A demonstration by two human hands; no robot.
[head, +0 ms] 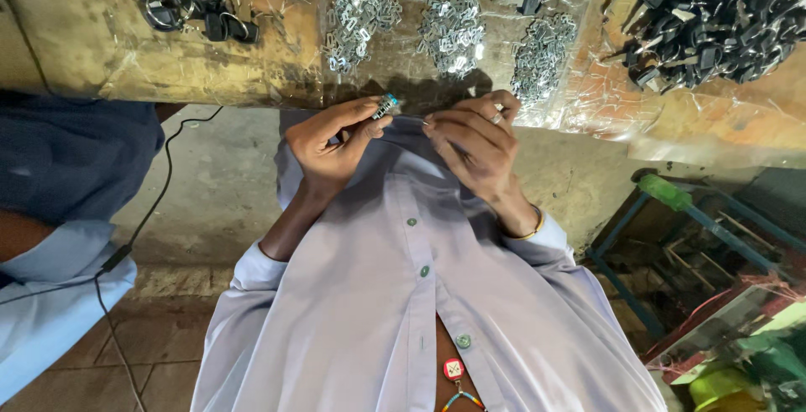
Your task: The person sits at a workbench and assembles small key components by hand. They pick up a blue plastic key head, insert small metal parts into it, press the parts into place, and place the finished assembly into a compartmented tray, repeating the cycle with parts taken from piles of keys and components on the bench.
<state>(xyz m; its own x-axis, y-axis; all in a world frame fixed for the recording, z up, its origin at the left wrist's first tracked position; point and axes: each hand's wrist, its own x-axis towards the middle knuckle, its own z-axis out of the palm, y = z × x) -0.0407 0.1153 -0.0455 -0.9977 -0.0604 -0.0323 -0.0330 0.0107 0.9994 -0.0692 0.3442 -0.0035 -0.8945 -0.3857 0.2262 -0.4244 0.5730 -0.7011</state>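
Person is working close to the chest, just below the bench edge (210, 93). Left hand (332, 147) is pinching a small blue-tipped metal piece (386, 106) between thumb and fingertips. Right hand (474, 139) is pinching a thin wire-like part (413, 116) that is meeting that piece, apparently to line the two up. Three heaps of small silver clips (452, 26) are lying on plastic sheet within reach; black parts (714, 9) are piled to the right.

Your left hand (329, 145) sits just left of frame centre, thumb and forefinger pinched shut. Your right hand (474, 145) is just right of centre, fingers curled, tips pressed together. Both forearms angle upward, fingertips nearly meeting.
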